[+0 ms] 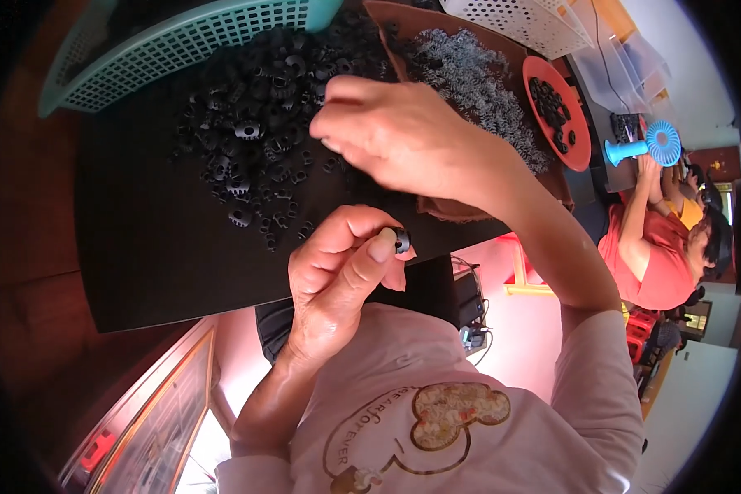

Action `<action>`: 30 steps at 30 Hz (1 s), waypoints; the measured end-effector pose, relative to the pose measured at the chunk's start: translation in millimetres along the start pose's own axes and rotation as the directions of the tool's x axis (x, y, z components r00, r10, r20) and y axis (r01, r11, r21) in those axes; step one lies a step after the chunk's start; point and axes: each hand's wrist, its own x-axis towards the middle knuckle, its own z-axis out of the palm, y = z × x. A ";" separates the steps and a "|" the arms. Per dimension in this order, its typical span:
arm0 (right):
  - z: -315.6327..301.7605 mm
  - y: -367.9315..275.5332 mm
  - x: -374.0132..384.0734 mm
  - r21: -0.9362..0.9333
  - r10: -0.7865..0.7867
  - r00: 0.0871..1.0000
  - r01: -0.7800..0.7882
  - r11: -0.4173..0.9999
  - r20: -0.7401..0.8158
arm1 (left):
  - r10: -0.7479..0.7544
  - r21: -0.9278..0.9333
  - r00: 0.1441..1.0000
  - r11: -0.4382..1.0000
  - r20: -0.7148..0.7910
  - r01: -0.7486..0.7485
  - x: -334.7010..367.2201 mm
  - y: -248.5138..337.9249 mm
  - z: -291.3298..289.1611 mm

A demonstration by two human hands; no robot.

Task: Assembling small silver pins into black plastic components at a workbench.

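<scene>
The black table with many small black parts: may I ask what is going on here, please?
At the black table, a person's left hand holds a small hollow black part. The right hand is at the edge of a heap of black parts; whether it holds anything cannot be seen. Farther right, grey springs lie on a brown sheet, beside a red plate with black pieces.

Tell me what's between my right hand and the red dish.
In the head view, silvery springs on a brown sheet separate the right hand from the red dish.
</scene>
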 end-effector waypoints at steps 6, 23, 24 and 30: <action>8.0 -10.2 9.7 -0.077 -0.027 0.991 0.038 0.996 0.133 | -0.004 0.044 1.000 0.999 -0.012 0.005 0.5 0.6 -1.0; -20.0 -9.4 -47.9 0.630 0.361 0.929 -0.234 0.741 -0.079 | 0.053 -0.080 0.995 0.995 -0.089 -0.060 6.7 -1.2 3.5; -20.6 -12.1 -52.8 0.630 0.367 0.927 -0.238 0.739 -0.081 | 0.059 -0.080 0.992 0.995 -0.108 -0.067 7.5 -0.8 3.6; -29.8 -19.5 -75.2 0.781 0.375 0.927 -0.246 0.574 0.016 | 0.023 -0.092 0.992 0.995 -0.125 -0.034 9.3 0.6 5.2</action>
